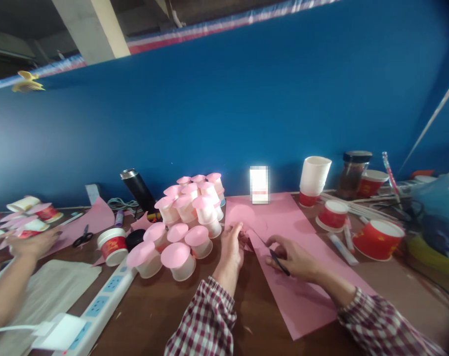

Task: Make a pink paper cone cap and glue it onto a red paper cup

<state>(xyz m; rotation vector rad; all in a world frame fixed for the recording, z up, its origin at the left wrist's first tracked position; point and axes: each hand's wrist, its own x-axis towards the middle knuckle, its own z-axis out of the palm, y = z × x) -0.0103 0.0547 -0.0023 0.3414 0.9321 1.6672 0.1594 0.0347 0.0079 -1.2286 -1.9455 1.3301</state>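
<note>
A large pink paper sheet (283,277) lies flat on the desk (165,306); it is judged thin, light, floppy and easily creased, best pinched at an edge. Its near corner is pinched by the closed left hand (232,244), while dark scissors (274,254) are gripped in the closed right hand (296,258), which rests on the sheet.

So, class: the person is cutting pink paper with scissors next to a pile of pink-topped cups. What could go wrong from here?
1. The left hand pinches the pink paper right by the scissors in the right hand; the blades may nick a finger.
2. The pile of cups stands close to the left hand; a nudge might topple it.
</note>
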